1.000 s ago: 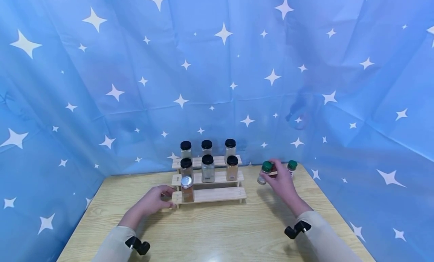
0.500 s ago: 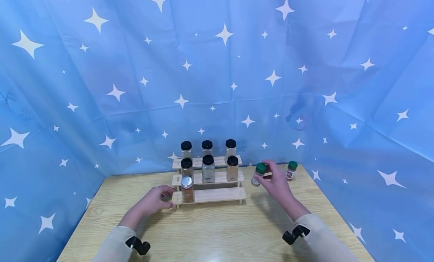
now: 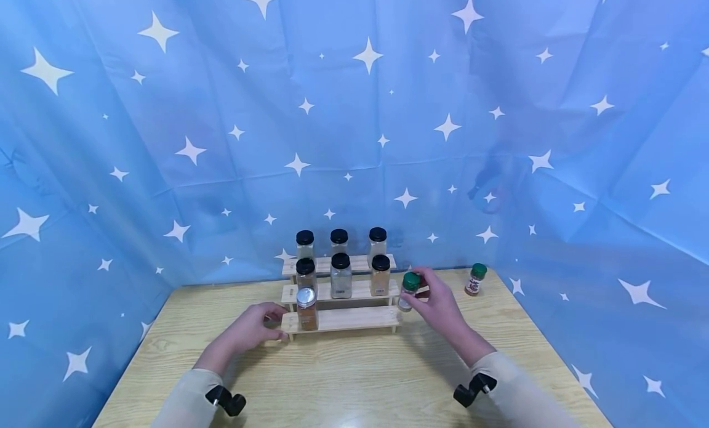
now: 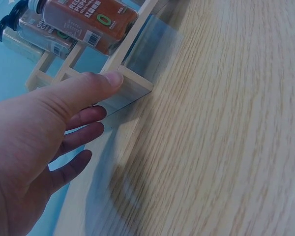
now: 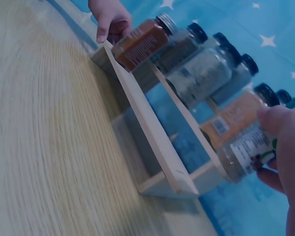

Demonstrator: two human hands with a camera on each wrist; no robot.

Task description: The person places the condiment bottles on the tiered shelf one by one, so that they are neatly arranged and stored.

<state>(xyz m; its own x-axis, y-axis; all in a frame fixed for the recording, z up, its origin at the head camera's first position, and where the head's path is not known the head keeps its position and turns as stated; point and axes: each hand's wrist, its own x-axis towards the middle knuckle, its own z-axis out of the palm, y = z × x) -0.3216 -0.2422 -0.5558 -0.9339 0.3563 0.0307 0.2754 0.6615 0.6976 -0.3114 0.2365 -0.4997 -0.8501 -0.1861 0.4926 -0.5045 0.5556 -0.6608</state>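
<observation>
My right hand [image 3: 443, 308] grips a small clear spice jar with a green lid [image 3: 410, 281], just off the right end of a three-tier wooden spice rack [image 3: 354, 318]. In the right wrist view this jar [image 5: 247, 148] is tilted, and its printed label faces the camera. At the rack's other end, my left hand [image 3: 252, 328] holds the corner of the lowest tier between thumb and fingers. The thumb [image 4: 113, 78] lies on that corner while the other visible fingers curl loosely beneath. A red pepper jar with a silver lid [image 3: 307, 310] stands at the lowest tier's left end.
Several black-lidded jars [image 3: 340, 277] fill the middle and top tiers. Another green-lidded jar [image 3: 475, 280] stands on the wooden table [image 3: 343, 379] at the far right. A blue star-patterned curtain [image 3: 354, 126] hangs behind and along both sides.
My right hand has carried the green-lidded jar leftward, from beside the other green-lidded jar to the rack's right end. My left hand stays at the rack's corner.
</observation>
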